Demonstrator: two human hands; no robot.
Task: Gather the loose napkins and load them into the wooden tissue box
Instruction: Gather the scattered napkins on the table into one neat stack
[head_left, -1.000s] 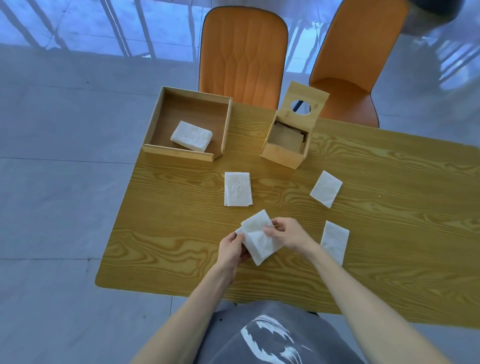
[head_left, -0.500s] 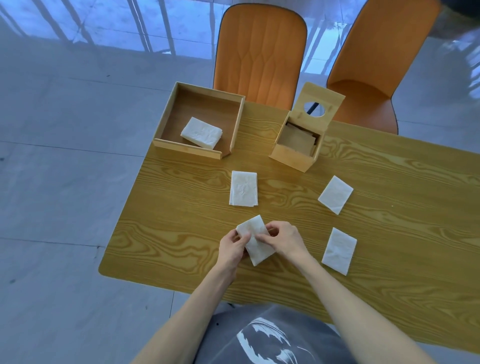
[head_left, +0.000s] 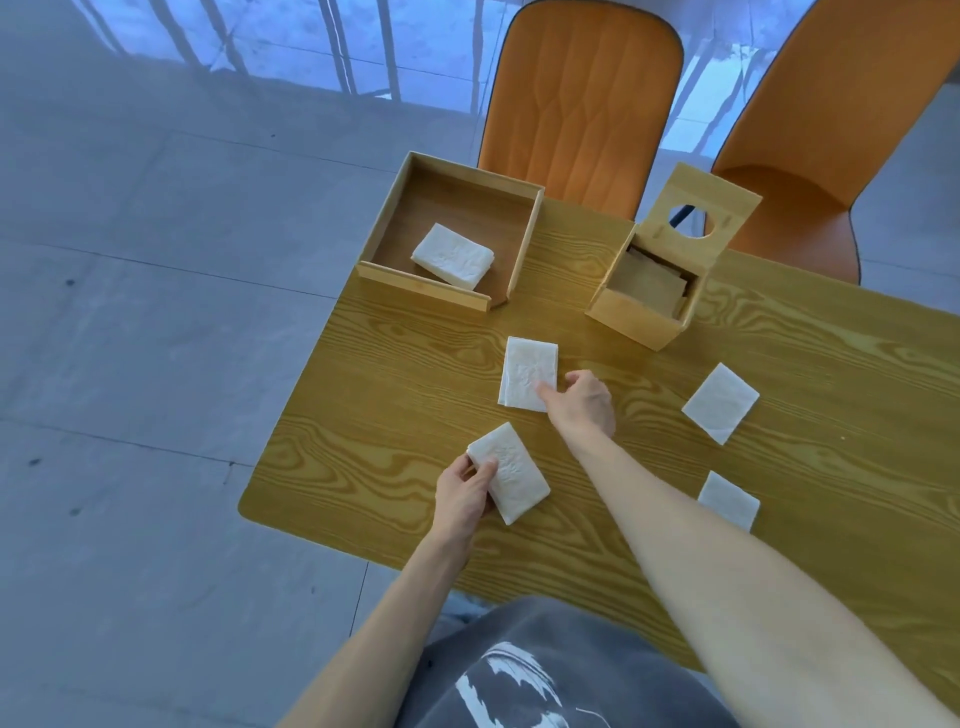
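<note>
Two hands apart now; half a second ago both pinched one folded napkin (head_left: 509, 479) at frame centre. Left hand (head_left: 464, 496) alone grips it, lower centre, thumb on top. Right hand (head_left: 584, 402) reached up-frame, fingertips pressing second napkin (head_left: 527, 371) flat on table (head_left: 363, 415); nothing grasped. Two loose napkins (head_left: 720, 402) (head_left: 728, 501) lie at right. Napkin stack (head_left: 453, 255) sits in open wooden tray (head_left: 457, 197), upper centre. Wooden tissue box (head_left: 636, 317), lid (head_left: 696, 218) raised, upper right.

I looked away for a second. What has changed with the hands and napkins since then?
The right hand let go of the folded napkin and reached forward onto the napkin ahead. The left hand keeps holding the folded one. Other napkins, tray and box stayed put.
</note>
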